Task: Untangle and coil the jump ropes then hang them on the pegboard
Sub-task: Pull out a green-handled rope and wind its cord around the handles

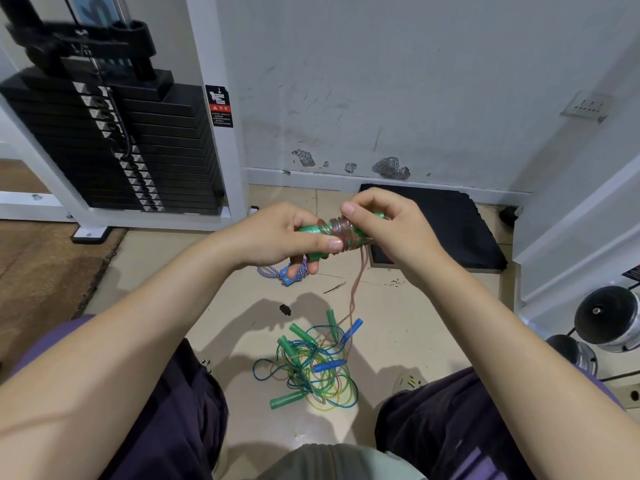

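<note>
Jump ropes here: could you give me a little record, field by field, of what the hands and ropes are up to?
left hand: grips green handles wrapped in pinkish rope
right hand: pinches the pinkish rope at the coil
loose end: pink strand hangs down toward the floor pile
floor pile: tangled green, blue and yellow ropes between the knees
other rope: blue-and-white rope on the floor behind the left hand
surroundings: black weight stack left, black mat by the wall
pegboard: not in view
</note>
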Tool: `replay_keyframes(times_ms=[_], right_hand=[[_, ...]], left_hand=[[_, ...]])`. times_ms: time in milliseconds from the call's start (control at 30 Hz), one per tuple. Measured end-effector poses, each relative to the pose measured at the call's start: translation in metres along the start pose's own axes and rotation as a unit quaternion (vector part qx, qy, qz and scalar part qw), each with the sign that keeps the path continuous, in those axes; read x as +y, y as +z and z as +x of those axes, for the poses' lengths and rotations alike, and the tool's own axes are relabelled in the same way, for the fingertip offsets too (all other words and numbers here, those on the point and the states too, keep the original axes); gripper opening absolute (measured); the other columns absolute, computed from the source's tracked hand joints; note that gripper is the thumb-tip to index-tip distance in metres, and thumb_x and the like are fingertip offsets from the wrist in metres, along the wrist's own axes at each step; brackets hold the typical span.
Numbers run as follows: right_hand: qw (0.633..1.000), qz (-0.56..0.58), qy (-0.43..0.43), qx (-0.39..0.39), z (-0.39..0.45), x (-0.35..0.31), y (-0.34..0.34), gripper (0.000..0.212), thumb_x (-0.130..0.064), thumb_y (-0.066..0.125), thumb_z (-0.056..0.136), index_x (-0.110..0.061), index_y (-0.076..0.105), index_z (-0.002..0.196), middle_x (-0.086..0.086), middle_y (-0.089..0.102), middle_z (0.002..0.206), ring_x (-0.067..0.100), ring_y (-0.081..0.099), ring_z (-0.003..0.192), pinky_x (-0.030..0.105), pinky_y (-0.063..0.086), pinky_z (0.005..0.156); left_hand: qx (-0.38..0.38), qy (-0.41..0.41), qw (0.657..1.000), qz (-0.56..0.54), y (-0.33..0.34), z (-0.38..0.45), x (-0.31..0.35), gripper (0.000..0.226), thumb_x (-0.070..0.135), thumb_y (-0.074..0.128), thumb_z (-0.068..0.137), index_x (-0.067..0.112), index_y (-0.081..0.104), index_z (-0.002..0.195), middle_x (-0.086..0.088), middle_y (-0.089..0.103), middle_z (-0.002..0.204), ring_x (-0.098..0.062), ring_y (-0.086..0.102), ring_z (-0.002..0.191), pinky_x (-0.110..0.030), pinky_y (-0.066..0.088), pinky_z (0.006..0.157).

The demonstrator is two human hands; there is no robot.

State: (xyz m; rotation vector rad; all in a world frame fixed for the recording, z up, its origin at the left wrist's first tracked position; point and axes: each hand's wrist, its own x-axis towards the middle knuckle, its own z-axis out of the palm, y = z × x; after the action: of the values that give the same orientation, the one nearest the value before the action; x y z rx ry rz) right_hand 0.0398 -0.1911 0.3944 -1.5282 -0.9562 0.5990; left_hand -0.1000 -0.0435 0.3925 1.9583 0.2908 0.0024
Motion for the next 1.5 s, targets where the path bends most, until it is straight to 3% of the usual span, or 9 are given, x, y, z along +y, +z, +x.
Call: replay_keyframes(times_ms=[133, 267, 433, 633, 867, 1100, 1167, 1333, 1500], right_hand=[[0.986, 0.141, 0.072, -0.056, 0.002, 0.002, -0.003, 0.02, -0.027, 0.068, 0.088, -0.015, 0.07, 0.103, 0.006, 0.066, 0.08, 0.017, 0.051, 0.055, 0.025, 0.043, 0.052], [0.99, 0.09, 0.094, -0.063, 0.002, 0.007, -0.002, 0.026, -0.014, 0.065, 0.093, -0.021, 0.068, 0.118, 0.0, 0.052, 0.062, 0.011, 0.035, 0.048, 0.018, 0.03, 0.045], [0.99, -0.139, 0.028, -0.006, 0.0, 0.007, 0.009, 0.019, -0.02, 0.051, 0.101, -0.019, 0.069, 0.095, -0.011, 0.04, 0.052, 0.006, 0.033, 0.048, 0.018, 0.03, 0.048], [0.954, -0.301, 0.0, 0.02, 0.002, 0.001, 0.005, 0.027, -0.02, 0.045, 0.103, -0.016, 0.059, 0.079, -0.009, 0.047, 0.067, 0.015, 0.048, 0.066, 0.03, 0.038, 0.065], [0.974, -0.221, 0.041, -0.001, 0.001, -0.001, 0.005, 0.021, -0.026, 0.047, 0.102, -0.019, 0.063, 0.092, -0.006, 0.046, 0.059, 0.001, 0.04, 0.046, 0.018, 0.036, 0.047], [0.973, -0.228, 0.016, -0.043, -0.006, -0.007, 0.002, 0.032, -0.03, 0.06, 0.097, -0.012, 0.057, 0.07, -0.01, 0.041, 0.052, 0.004, 0.035, 0.048, 0.025, 0.031, 0.055], [0.973, -0.226, -0.027, -0.029, -0.008, -0.009, 0.004, 0.031, -0.027, 0.06, 0.097, -0.011, 0.058, 0.071, -0.006, 0.043, 0.056, 0.003, 0.035, 0.052, 0.025, 0.031, 0.055], [0.967, -0.228, -0.098, 0.057, -0.007, -0.01, -0.005, 0.021, -0.021, 0.06, 0.096, -0.016, 0.063, 0.076, 0.002, 0.055, 0.064, 0.004, 0.043, 0.061, 0.021, 0.036, 0.058], [0.962, -0.255, -0.081, 0.054, -0.004, 0.0, -0.006, 0.018, -0.022, 0.063, 0.094, -0.02, 0.066, 0.076, -0.01, 0.055, 0.063, 0.004, 0.047, 0.062, 0.023, 0.038, 0.061]], left_hand=[[0.072, 0.004, 0.995, -0.075, -0.003, 0.004, 0.001, 0.035, 0.048, 0.066, 0.082, 0.013, 0.065, 0.078, -0.005, 0.069, 0.064, -0.015, 0.053, 0.041, -0.016, 0.036, 0.044], [0.146, 0.016, 0.981, -0.126, -0.005, 0.007, 0.001, 0.038, 0.052, 0.061, 0.085, 0.014, 0.064, 0.08, -0.003, 0.067, 0.063, -0.014, 0.053, 0.042, -0.018, 0.03, 0.041], [0.217, 0.013, 0.962, -0.165, -0.003, 0.008, 0.0, 0.037, 0.042, 0.058, 0.097, 0.009, 0.063, 0.08, 0.0, 0.062, 0.056, -0.013, 0.05, 0.039, -0.019, 0.029, 0.04], [0.247, -0.003, 0.956, -0.159, 0.0, 0.009, 0.002, 0.037, 0.041, 0.06, 0.096, 0.009, 0.064, 0.079, 0.002, 0.06, 0.053, -0.011, 0.048, 0.038, -0.018, 0.031, 0.04], [0.279, -0.009, 0.947, -0.161, -0.002, 0.01, 0.001, 0.037, 0.042, 0.062, 0.095, 0.008, 0.065, 0.081, 0.002, 0.061, 0.054, -0.011, 0.048, 0.039, -0.02, 0.033, 0.042], [0.364, -0.069, 0.918, -0.142, -0.014, 0.014, -0.006, 0.034, 0.04, 0.068, 0.091, 0.011, 0.066, 0.074, 0.004, 0.057, 0.046, -0.008, 0.037, 0.035, -0.016, 0.029, 0.038], [0.314, -0.099, 0.94, -0.087, -0.018, 0.012, -0.01, 0.034, 0.042, 0.069, 0.09, 0.014, 0.066, 0.071, 0.004, 0.055, 0.045, -0.009, 0.035, 0.036, -0.017, 0.026, 0.038], [0.029, -0.117, 0.992, 0.044, -0.001, 0.006, -0.005, 0.033, 0.045, 0.073, 0.085, 0.018, 0.068, 0.067, 0.0, 0.06, 0.053, -0.013, 0.038, 0.043, -0.021, 0.028, 0.044], [-0.058, -0.084, 0.992, 0.077, 0.01, 0.006, 0.005, 0.034, 0.046, 0.072, 0.084, 0.012, 0.071, 0.078, -0.001, 0.063, 0.056, -0.014, 0.044, 0.048, -0.023, 0.032, 0.048]])
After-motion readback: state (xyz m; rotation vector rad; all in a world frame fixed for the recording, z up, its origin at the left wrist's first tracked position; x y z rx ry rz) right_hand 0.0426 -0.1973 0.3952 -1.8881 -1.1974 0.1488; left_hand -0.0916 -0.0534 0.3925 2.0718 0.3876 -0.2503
